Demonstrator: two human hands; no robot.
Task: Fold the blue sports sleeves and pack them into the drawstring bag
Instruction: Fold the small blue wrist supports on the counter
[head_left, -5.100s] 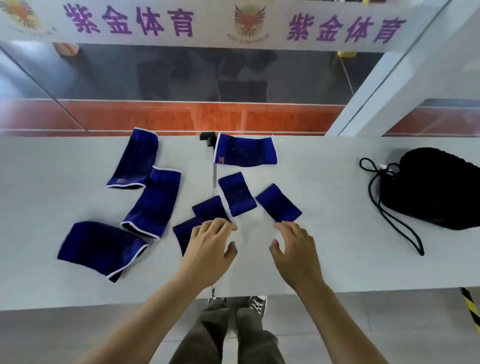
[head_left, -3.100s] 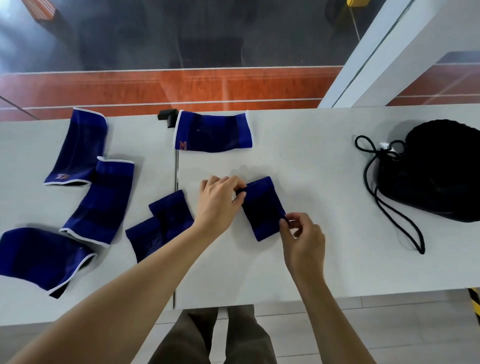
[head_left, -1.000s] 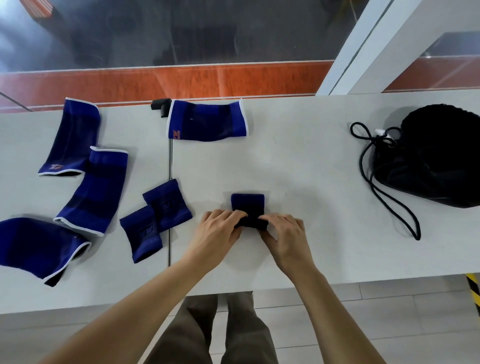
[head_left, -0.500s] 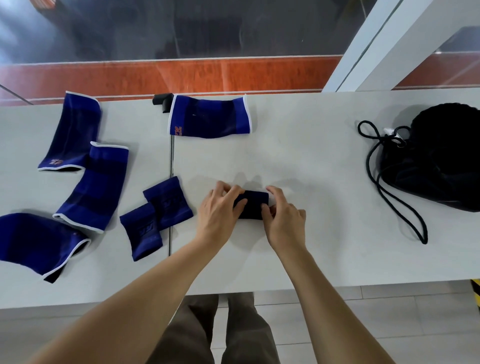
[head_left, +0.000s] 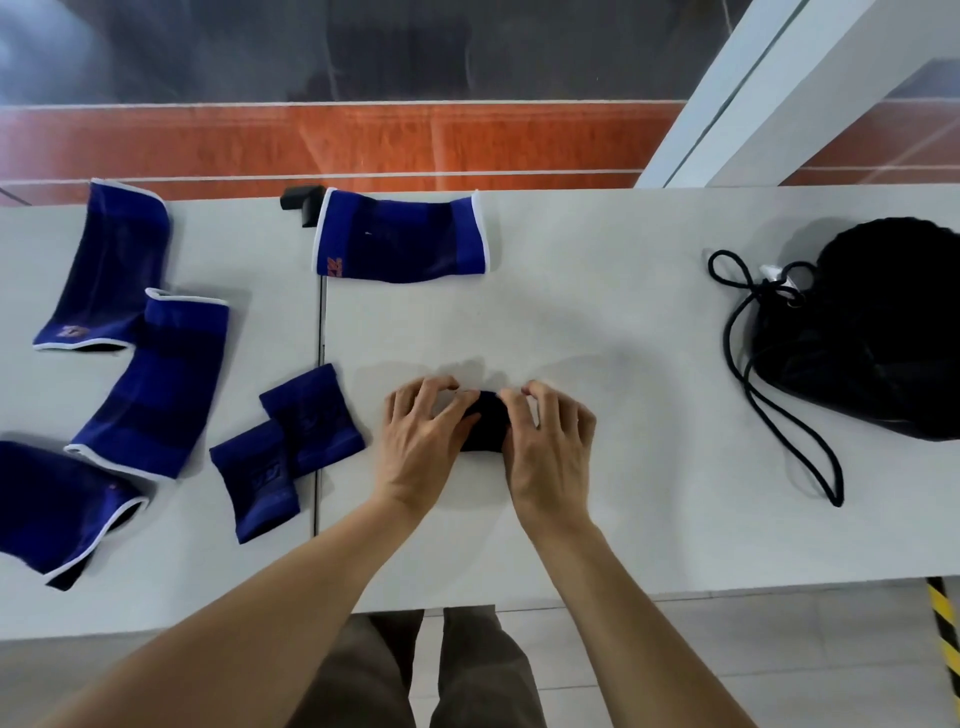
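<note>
- Both hands are clamping one small folded sleeve (head_left: 483, 423) between them. Our left hand (head_left: 423, 441) is curling its fingers over the bundle's left end and our right hand (head_left: 550, 447) is curling over its right end. Only a dark strip of cloth is showing in the gap.
- We are holding that bundle down on the white table (head_left: 623, 519), toward the near edge and roughly mid-table, with its long axis running left to right.
- Well apart to the right and a little farther back, the black drawstring bag (head_left: 878, 332) is lying with its cord (head_left: 769, 410) trailing toward the near edge. Its mouth is looking cinched, though we cannot be sure.
- We are judging the right hand to be the nearer one for the carry, which would be heading rightward along the bundle's own long axis.
- On the left, two small sleeves (head_left: 311, 415) are lying just beside our left hand, and four larger sleeves (head_left: 402, 236) are lying flat beyond them, not yet folded.
</note>
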